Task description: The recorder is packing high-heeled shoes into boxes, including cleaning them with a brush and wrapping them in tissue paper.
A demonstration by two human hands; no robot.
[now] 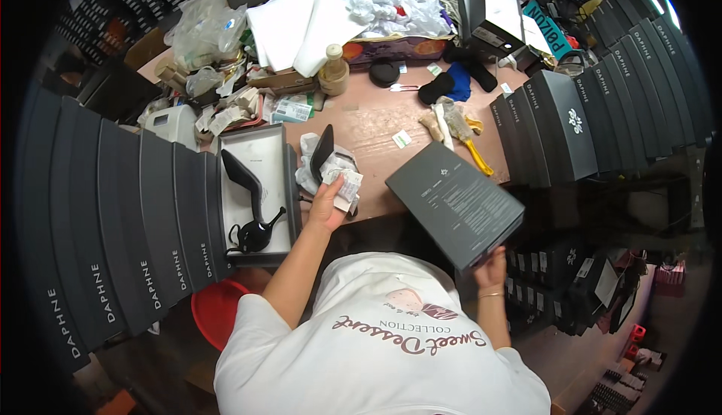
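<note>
Two hands (pixel 325 206): box lid (pixel 455 203) right, shoe (pixel 322 152) left

A dark grey shoebox lid (pixel 456 204) tilts past the table's near edge; a black high-heeled shoe (pixel 322 152) rests on crumpled white paper (pixel 335 174).

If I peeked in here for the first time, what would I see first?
Probably the rows of dark shoe boxes packed upright down the left side, with more at the right. In the middle, the right hand holds a dark box lid over the table's near edge, while the left hand grips crumpled paper. A shiny black high-heeled shoe lies in an open box beside it.
</note>
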